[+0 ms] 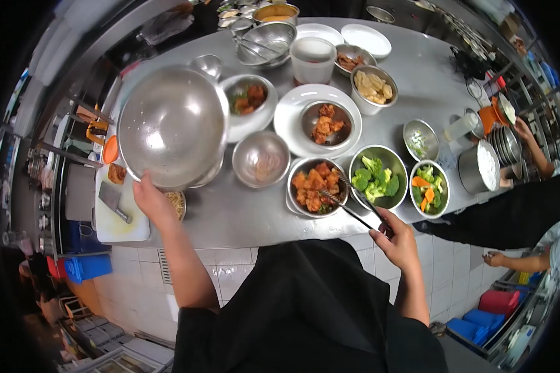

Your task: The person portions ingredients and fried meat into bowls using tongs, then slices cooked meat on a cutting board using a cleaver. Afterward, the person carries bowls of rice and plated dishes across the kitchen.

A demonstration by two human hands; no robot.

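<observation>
My left hand (149,200) grips the near rim of a large steel mixing bowl (171,127), tilted so its inside faces me, with a few specks in it. My right hand (394,239) holds dark-handled tongs (354,209). Their tips are at saucy fried pieces (314,183) in a steel bowl near the table's front edge. Just right of that stand a bowl of broccoli (374,177) and a bowl of broccoli with carrot (428,189). Farther back, a small bowl of fried pieces (325,127) sits on a white plate (287,124). A shallow metal bowl (261,159) stands between.
At left lies a cutting board (121,230) with a cleaver (114,202). Another plated bowl (249,96), a plastic tub (313,59), a bowl of pale slices (373,87) and white plates (366,41) stand farther back. A co-worker's arm (534,146) reaches in at right, near a pot (479,166).
</observation>
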